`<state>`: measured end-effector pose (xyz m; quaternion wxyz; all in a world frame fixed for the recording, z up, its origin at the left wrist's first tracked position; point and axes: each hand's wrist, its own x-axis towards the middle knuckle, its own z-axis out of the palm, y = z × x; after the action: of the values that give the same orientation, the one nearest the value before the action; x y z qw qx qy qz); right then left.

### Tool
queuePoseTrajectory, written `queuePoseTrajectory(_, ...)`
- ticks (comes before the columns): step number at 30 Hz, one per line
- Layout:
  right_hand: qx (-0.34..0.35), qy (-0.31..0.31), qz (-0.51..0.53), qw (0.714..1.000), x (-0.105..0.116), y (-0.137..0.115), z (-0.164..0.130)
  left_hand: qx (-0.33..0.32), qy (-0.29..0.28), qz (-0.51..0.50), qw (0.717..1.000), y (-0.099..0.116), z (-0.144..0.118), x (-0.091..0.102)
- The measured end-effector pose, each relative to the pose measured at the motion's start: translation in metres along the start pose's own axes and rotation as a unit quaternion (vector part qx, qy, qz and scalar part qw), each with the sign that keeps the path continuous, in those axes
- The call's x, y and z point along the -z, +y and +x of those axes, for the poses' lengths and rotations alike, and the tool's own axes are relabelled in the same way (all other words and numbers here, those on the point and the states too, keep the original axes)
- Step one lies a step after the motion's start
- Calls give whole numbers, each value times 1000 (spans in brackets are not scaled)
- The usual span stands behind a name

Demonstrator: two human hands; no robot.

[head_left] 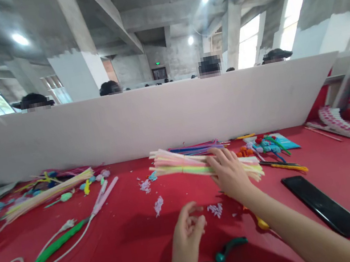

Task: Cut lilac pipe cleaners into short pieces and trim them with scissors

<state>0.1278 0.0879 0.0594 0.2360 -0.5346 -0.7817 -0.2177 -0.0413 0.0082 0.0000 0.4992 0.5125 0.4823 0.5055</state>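
My right hand [231, 170] reaches across the table with its fingers closed over a bundle of pastel pipe cleaners [180, 161] in pink, cream and yellow-green. My left hand [189, 239] hovers nearer to me, fingers loosely curled and apart from the thumb, holding nothing I can see. Small piles of lilac clippings [215, 210] lie between and beyond my hands. Beside my left wrist are pliers [220, 261] with teal handles, partly hidden by it. A yellow piece [262, 223] shows under my right forearm.
A black phone [327, 206] lies at the right. Blue and purple pipe cleaners [195, 148] rest against the white partition [146, 120]. Coloured pompom-like pieces [265, 145] sit at the back right. More pale stems [49, 194], a green strip [58, 246] and white cables [71, 255] occupy the left.
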Motion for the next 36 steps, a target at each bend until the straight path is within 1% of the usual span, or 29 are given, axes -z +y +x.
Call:
queuePoseTrajectory(1, 21, 6, 18, 1000, 7, -8, -10, 16, 6, -74, 997, 9, 0, -1)
queuePoseTrajectory(3, 57, 13, 49, 997, 17, -23, -27, 5, 18, -190, 982, 27, -2, -5)
queuePoseTrajectory(5, 85, 16, 77, 993, 21, -34, -38, -7, 14, -251, 968, 42, -5, -10)
queuePoseTrajectory(7, 93, 20, 108, 990, 24, -41, -44, 8, 22, -270, 963, 51, -6, -14)
queuePoseTrajectory(9, 81, 22, 157, 984, 29, -42, -45, 7, 43, -256, 966, 54, -3, -16)
queuePoseTrajectory(11, 58, 15, 228, 972, 35, -37, -42, -17, 56, -233, 971, 55, 6, -17)
queuePoseTrajectory(15, -3, -6, 374, 927, 49, -17, -30, -72, 38, -201, 976, 66, 31, -19)
queuePoseTrajectory(16, -23, -8, 397, 917, 51, -12, -26, -78, 37, -198, 976, 71, 38, -20)
queuePoseTrajectory(19, -86, -2, 444, 892, 58, -2, -15, -67, 26, -199, 977, 83, 56, -24)
queuePoseTrajectory(22, -119, 0, 501, 857, 57, 2, -7, -60, 43, -204, 976, 85, 69, -27)
queuePoseTrajectory(24, -120, -15, 537, 835, 51, 3, -5, -53, 66, -206, 975, 81, 75, -28)
queuePoseTrajectory(26, -118, -29, 559, 820, 43, 5, -3, -41, 65, -203, 976, 75, 78, -28)
queuePoseTrajectory(30, -127, -46, 575, 807, 24, 13, -2, -16, 3, -151, 988, 68, 82, -30)
queuePoseTrajectory(33, -122, -79, 571, 808, 17, 20, -3, -6, -17, -130, 991, 67, 85, -28)
queuePoseTrajectory(36, -113, -100, 562, 813, 17, 22, -3, -8, -29, -133, 991, 66, 89, -25)
